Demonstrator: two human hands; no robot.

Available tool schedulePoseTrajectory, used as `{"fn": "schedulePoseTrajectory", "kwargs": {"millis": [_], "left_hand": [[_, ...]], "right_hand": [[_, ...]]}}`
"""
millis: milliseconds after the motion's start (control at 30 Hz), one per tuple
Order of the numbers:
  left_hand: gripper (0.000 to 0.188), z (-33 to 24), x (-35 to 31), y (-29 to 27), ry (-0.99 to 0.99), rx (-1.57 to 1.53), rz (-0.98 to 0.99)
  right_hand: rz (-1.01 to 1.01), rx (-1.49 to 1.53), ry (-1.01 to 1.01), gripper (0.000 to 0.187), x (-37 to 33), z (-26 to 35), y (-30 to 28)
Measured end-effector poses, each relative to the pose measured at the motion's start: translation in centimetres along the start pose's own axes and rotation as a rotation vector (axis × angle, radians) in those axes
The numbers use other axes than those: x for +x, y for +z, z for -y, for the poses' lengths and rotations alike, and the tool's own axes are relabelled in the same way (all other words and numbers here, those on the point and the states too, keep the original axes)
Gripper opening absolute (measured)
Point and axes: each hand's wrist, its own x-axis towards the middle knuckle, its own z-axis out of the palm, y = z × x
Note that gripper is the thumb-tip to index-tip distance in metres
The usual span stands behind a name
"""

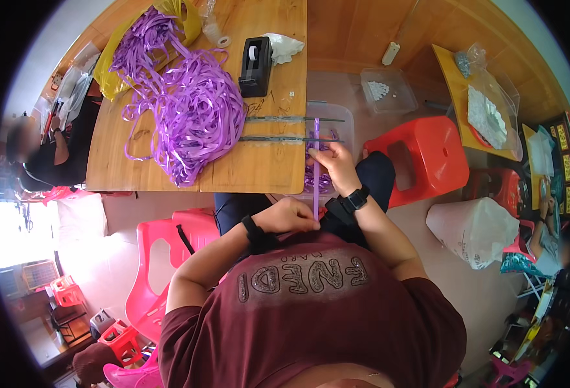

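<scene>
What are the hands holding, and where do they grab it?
A thin purple ribbon strip, stretched between both hands. The left hand pinches its near, lower end; the right hand grips it further up, near the table edge.

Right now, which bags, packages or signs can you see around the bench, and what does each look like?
Yellow plastic bag: far left of the wooden table, crumpled, purple ribbon spilling out.
Clear lidded box: floor beyond the red stool, small white pieces inside.
Clear plastic bag: on a yellow board at right, whitish contents.
White sack: floor at right, bulky.
Dark panels with yellow marks: far right edge, upright.
</scene>
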Motion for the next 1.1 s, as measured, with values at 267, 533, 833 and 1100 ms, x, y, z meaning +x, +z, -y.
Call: {"fn": "schedulePoseTrajectory", "kwargs": {"millis": [267, 533, 833, 1100], "left_hand": [[0.008, -5.8, -3.7, -1.8, 0.528, 0.320, 0.326], [0.007, -6.5, -5.4, -1.1, 0.752, 0.421, 0.295], [0.012, -8.3, -5.6, -2.4, 0.678, 0.090, 0.255], [0.020, -14.6, -4.2, -8.5, 0.570, 0.320, -0.096]], "right_hand": [[0.021, -0.009, 0.053, 0.028, -2.4, 2.3, 2.4], [-0.076, -0.025, 0.017, 0.026, -5.8, 3.2, 2.8], [0.084, -0.786, -0.572, 0.032, -8.9, 5.9, 3.5], [0.074, -1.221, -0.939, 0.021, 0.8, 13.4, 3.5]]}}
